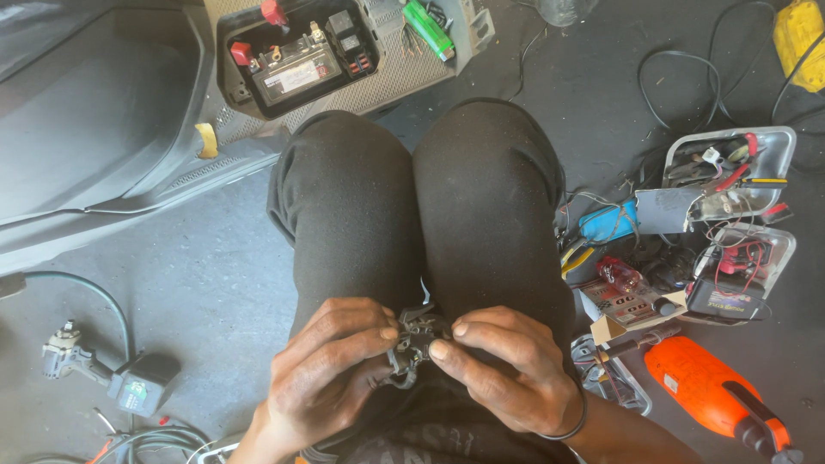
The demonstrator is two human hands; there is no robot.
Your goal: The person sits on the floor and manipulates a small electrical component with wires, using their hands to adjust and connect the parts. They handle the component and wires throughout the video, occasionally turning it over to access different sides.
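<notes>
Two hands meet over one small part, near the middle of the scene, just above the lap. Item: left hand (331, 365), fingers curled together, thumb and forefinger pinched on the left side of a small dark metal-and-wire fitting (414, 339). Item: right hand (507, 369), likewise closed, thumb and fingertips (440, 350) pressing the fitting's right side; a dark band circles that wrist. Position of the fitting: between the two sets of fingertips, touching both, partly hidden by them, held over the black trousers (412, 206) at the knees. Its exact make-up is too small to tell. Handling note, as a judgement: the piece looks fiddly, so a firm pinch from one hand with the other doing the fine work, kept low over the lap, would seem to guard against a dropped part. Outward, right: an orange power drill (713, 395) near the right knee, then a clutter of small boxes, a blue object (606, 222) and red-and-black wires, with two open metal tins (730, 172) of oddments farther right. Far right corner: a yellow object (801, 34) with black cables. Outward, left: a small handheld tool with a dark unit and hose (129, 382) on the grey floor (206, 275). Far left: grey scooter bodywork (94, 120); its open compartment shows a battery (296, 69) with red terminal caps, and a green lighter (428, 28) lies just beside it.
</notes>
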